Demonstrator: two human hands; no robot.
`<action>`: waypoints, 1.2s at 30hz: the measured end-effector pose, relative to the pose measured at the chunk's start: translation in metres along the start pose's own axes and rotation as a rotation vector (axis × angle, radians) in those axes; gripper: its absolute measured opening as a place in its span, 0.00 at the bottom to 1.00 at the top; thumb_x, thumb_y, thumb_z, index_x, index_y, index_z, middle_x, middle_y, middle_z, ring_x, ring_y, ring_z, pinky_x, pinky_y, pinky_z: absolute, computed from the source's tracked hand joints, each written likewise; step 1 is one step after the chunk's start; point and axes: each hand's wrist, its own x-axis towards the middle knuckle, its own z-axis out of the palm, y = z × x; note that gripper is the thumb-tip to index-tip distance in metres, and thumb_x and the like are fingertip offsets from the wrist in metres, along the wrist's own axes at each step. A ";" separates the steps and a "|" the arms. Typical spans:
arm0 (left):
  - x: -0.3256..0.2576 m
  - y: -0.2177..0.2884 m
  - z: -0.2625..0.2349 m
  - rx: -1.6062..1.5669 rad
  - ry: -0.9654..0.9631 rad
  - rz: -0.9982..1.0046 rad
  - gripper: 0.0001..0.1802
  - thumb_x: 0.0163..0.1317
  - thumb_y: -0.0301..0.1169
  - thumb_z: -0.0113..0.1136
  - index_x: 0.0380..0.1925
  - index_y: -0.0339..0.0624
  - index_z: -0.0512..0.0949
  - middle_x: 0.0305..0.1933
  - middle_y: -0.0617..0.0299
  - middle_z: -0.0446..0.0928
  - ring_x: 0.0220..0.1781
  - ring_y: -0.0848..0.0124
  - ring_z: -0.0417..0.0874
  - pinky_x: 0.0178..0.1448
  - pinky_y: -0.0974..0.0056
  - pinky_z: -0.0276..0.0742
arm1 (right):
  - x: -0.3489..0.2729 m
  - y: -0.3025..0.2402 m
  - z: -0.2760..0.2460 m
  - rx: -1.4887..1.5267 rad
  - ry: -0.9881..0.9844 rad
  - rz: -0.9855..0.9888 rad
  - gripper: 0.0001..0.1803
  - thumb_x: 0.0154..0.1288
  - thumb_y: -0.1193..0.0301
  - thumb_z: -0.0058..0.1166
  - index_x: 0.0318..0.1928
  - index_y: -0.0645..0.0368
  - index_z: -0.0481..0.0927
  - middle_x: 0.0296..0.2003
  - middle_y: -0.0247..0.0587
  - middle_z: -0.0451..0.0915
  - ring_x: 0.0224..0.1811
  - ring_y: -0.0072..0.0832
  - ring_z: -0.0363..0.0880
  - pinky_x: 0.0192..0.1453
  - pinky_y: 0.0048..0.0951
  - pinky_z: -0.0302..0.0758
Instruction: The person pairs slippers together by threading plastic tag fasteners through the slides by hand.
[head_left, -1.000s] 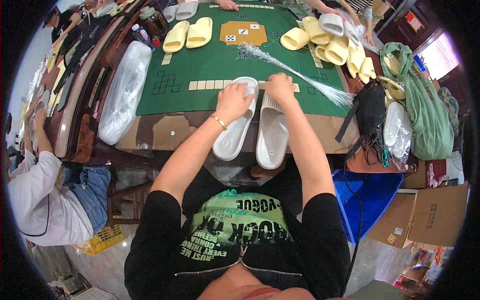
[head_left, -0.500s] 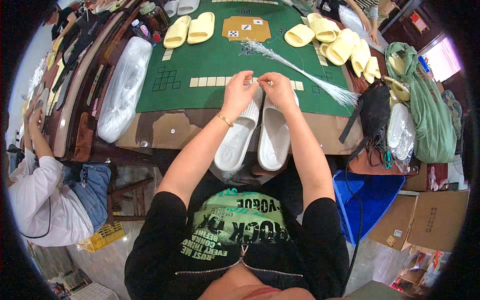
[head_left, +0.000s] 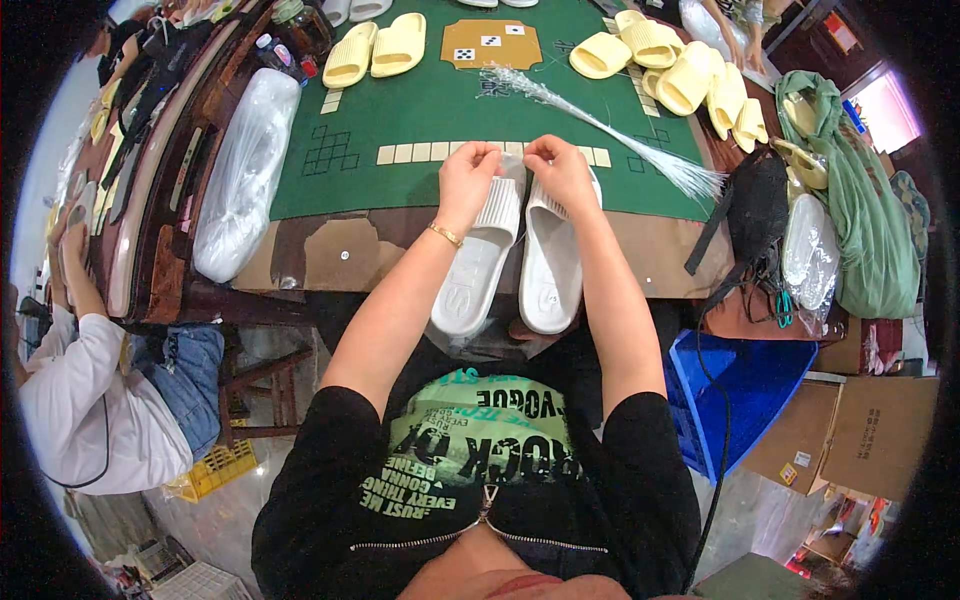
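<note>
A pair of white slide slippers, the left slipper (head_left: 470, 275) and the right slipper (head_left: 551, 270), rests side by side at the table's near edge, heels toward me. Over the left slipper's ribbed strap is my left hand (head_left: 469, 180), its thumb and forefinger pinched. My right hand (head_left: 560, 177) is pinched likewise above the right slipper's strap. A small gap separates the two hands; anything thin between the fingertips is too small to make out. Beyond them lies a bundle of thin clear plastic strands (head_left: 610, 130) on the green table mat (head_left: 400, 120).
Yellow slippers (head_left: 397, 46) stand at the far left, and several more yellow slippers (head_left: 686, 78) at the right. A plastic-wrapped bundle (head_left: 245, 180) lies on the left. A black bag (head_left: 745, 220), green sack (head_left: 870, 220) and blue bin (head_left: 730, 400) are at right. A co-worker (head_left: 110, 390) sits left.
My hands, close together at the fingertips before, have moved slightly apart. Both still hover over the straps, and the white slippers remain in nearly the same place.
</note>
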 end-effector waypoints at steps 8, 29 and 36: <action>0.000 -0.006 0.000 0.146 -0.048 0.065 0.07 0.54 0.27 0.60 0.31 0.35 0.79 0.28 0.60 0.81 0.30 0.76 0.81 0.36 0.71 0.76 | 0.000 0.008 0.004 -0.045 -0.038 -0.154 0.05 0.50 0.73 0.59 0.30 0.59 0.80 0.27 0.42 0.81 0.31 0.33 0.79 0.38 0.30 0.74; 0.002 -0.009 -0.002 0.095 -0.052 0.044 0.07 0.55 0.28 0.59 0.31 0.35 0.80 0.28 0.61 0.81 0.28 0.76 0.81 0.34 0.72 0.75 | -0.003 0.010 0.006 -0.131 -0.027 -0.244 0.05 0.53 0.71 0.57 0.30 0.58 0.80 0.29 0.41 0.80 0.37 0.39 0.76 0.43 0.36 0.72; -0.003 0.001 -0.001 0.000 -0.123 -0.018 0.08 0.54 0.26 0.61 0.32 0.33 0.81 0.29 0.60 0.81 0.28 0.78 0.78 0.33 0.73 0.73 | -0.005 0.008 0.005 -0.097 -0.030 -0.257 0.06 0.55 0.70 0.55 0.31 0.59 0.80 0.30 0.44 0.80 0.38 0.40 0.75 0.44 0.37 0.71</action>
